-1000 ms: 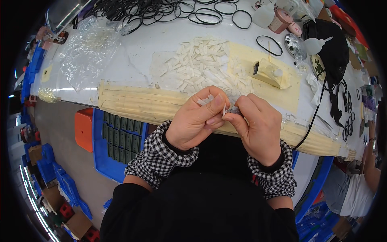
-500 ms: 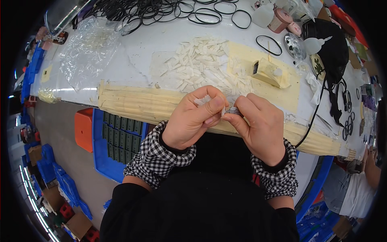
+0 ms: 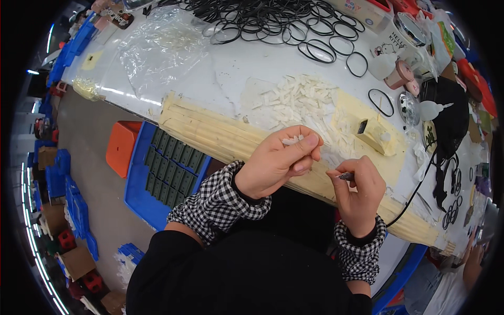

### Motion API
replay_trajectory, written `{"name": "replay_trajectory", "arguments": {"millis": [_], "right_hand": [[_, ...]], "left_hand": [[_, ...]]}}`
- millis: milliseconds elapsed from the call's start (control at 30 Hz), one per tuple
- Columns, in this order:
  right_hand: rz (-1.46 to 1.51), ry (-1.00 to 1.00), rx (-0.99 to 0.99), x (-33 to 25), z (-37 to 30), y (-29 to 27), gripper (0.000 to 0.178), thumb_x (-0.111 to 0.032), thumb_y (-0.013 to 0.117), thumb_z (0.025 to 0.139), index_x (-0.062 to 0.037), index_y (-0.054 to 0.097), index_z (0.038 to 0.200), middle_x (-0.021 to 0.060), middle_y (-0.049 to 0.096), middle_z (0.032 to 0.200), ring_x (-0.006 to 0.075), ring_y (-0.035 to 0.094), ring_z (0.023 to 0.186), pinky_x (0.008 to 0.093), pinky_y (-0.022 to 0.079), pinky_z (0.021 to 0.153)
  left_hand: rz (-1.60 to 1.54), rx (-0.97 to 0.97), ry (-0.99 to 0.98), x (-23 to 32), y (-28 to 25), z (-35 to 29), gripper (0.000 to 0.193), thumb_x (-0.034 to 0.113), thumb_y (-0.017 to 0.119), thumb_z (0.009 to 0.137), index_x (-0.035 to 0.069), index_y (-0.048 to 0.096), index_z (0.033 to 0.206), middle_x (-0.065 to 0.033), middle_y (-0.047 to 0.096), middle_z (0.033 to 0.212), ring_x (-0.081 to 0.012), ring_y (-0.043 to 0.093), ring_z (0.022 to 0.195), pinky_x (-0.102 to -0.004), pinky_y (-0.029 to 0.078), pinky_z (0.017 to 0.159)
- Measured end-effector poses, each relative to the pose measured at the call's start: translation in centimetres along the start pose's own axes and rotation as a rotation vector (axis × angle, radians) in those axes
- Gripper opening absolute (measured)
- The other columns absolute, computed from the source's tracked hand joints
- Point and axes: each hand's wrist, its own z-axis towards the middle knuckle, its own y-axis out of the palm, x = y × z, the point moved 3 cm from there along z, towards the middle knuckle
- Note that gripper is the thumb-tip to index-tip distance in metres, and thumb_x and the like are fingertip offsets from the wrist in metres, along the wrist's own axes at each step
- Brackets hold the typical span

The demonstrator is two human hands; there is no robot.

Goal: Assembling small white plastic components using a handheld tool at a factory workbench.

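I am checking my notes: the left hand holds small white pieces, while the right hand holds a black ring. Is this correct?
Not entirely: the head view shows the right hand holding a small grey object, not a black ring; the black rings lie on the table. The left hand does hold small white pieces.

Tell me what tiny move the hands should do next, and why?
Maybe the right hand should move toward the left hand. The left hand holds small white pieces, and the right pinches a small grey thing, but there's a gap between the hands, so the grey thing can't touch those pieces from there.
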Motion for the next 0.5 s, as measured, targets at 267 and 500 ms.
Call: {"name": "replay_trajectory", "arguments": {"millis": [267, 500], "right_hand": [[0.090, 0.078, -0.023, 0.2, -0.2, 0.2, 0.013, 0.002, 0.069, 0.074, -0.0003, 0.057, 0.078, 0.0082, 0.056, 0.067, 0.0173, 0.058, 0.054, 0.0255, 0.045, 0.048], [0.121, 0.140, -0.015, 0.4, -0.6, 0.5, 0.015, 0.000, 0.071, 0.075, 0.0018, 0.056, 0.075, 0.0073, 0.056, 0.068, 0.0130, 0.053, 0.053, 0.0233, 0.041, 0.047]], "left_hand": [[0.024, 0.178, 0.039, 0.8, 0.0, -0.3, 0.037, 0.031, 0.035, 0.102, 0.000, 0.055, 0.108, -0.0038, 0.054, 0.088, -0.0060, 0.040, 0.061, -0.0185, 0.032, 0.054], [-0.281, 0.154, 0.047, 1.7, -1.9, -0.6, 0.033, 0.029, 0.035, 0.102, 0.001, 0.051, 0.108, -0.0027, 0.051, 0.084, -0.0066, 0.040, 0.057, -0.0187, 0.031, 0.049]]}}
